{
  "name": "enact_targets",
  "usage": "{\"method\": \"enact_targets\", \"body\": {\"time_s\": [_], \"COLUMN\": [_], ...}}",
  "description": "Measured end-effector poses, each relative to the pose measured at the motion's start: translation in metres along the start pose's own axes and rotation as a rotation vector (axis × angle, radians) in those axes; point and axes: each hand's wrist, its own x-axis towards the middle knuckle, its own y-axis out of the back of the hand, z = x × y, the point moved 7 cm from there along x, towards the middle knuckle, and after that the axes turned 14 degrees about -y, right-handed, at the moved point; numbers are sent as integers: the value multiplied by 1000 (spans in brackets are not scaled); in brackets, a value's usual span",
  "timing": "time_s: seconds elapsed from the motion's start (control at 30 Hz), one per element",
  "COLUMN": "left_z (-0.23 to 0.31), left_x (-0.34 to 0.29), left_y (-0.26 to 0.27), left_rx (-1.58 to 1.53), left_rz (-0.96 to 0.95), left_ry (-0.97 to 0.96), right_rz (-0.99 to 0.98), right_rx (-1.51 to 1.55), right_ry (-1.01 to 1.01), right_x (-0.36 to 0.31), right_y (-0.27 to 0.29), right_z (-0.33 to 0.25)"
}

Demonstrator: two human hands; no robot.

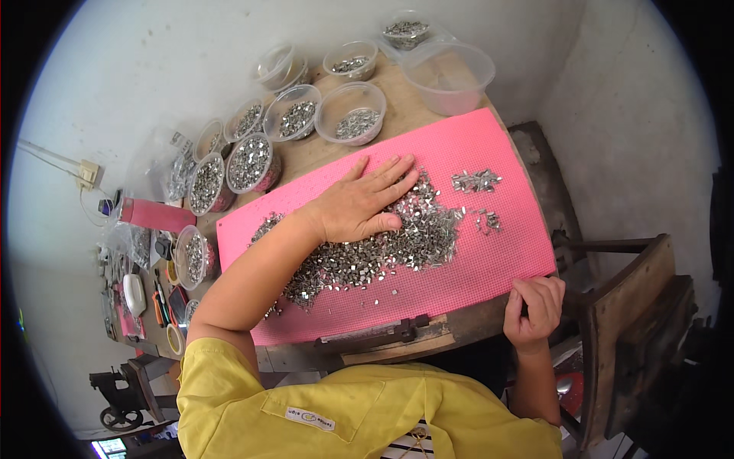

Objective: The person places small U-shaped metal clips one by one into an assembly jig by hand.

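Observation:
My left hand (358, 203) lies flat with fingers spread on the upper part of a large pile of small shiny metal pieces (417, 233). The pile spreads over a pink textured mat (489, 260) on the wooden table. Two smaller clusters, an upper one (475, 180) and a lower one (488, 222), lie to the right of the pile. By the mat's near right corner, my right hand (534, 310) is curled closed at the table edge. Its palm side is hidden, so whatever it may hold does not show.
Several transparent tubs of metal pieces, one of them round (251, 162), line the table's far and left sides. A larger tub (449, 80) stands at the back right. Left are a pink bottle (157, 215), tape roll (176, 340) and tools. A wooden chair (627, 321) is at right.

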Motion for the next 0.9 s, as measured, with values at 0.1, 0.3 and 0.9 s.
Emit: {"method": "enact_targets", "body": {"time_s": [0.1, 0.3, 0.9], "left_z": [12, 1, -110], "left_x": [8, 7, -216], "left_y": [-1, -3, 91], "left_rx": [18, 86, 340], "left_rz": [22, 6, 806], "left_ry": [-102, -39, 732], "right_rz": [-18, 2, -17], "right_rx": [9, 8, 9], "right_ry": [-6, 6, 13], "right_x": [0, 0, 0], "right_y": [0, -1, -1], "right_z": [1, -1, 0]}}
